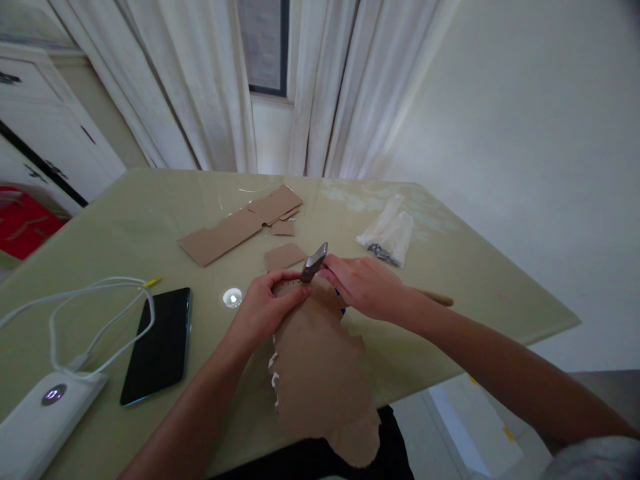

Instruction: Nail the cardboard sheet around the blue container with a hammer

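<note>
"Cardboard cutout (320, 373) first: where is it?"

"At the near edge of the table (480, 267), its lower end jutting out over dark cloth (395, 443). White bits (275, 380) line its left edge, and small dots run along the far end."

"And the hands?"

"The left hand (263, 307) is clamped on that far end, thumb on top. The right hand (367, 287) is closed around a hammer (314, 262) near its head, the wooden handle sticking out to the right."

"Is the metal touching the cutout?"

"Can't tell; it's right beside the left thumb. Something blue (343, 310), mostly hidden, shows under the right hand."

"Farther out?"

"Small cardboard piece (284, 257), then longer strips (235, 230); a plastic bag (393, 230) to the right. Over left, a black tablet (159, 353), a looped white cable (151, 313) and a white power bank (55, 420)."
</note>
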Available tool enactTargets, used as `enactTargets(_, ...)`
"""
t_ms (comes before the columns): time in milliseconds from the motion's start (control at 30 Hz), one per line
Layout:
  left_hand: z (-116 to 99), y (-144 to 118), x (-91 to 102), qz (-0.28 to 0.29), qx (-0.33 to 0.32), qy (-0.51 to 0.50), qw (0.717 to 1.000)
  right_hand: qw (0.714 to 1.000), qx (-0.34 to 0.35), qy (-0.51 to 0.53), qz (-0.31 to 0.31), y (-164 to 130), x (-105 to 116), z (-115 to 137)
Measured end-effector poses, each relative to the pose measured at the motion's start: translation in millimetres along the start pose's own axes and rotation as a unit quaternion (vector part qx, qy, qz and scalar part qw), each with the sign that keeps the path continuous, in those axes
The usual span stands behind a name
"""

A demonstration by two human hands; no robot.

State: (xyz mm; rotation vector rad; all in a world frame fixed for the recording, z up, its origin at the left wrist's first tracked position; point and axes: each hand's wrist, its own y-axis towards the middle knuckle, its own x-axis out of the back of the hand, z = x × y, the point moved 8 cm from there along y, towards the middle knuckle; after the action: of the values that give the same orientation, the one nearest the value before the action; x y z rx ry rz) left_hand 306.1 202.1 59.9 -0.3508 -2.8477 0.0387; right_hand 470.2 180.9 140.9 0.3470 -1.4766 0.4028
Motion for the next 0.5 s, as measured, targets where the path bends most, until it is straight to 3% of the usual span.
enactTargets(167, -0.5, 0.1, 0.3, -0.007, 0.005, 0.012, 1.000, 0.999, -0.018, 0.015, -0.021, -0.4, 2.5, -2.2)
enactTargets(333, 0.6, 0.3, -0.9, 0.005, 0.001, -0.001, 1.000, 1.000, 0.008, -0.003, -0.002, -0.4, -5.7, 0.4)
enactTargets(500, 0.3, -0.1, 0.8, -0.003, 0.003, 0.022, 1.000, 0.999, -0.012, 0.020, -0.032, -0.9, -2.4, -5.2)
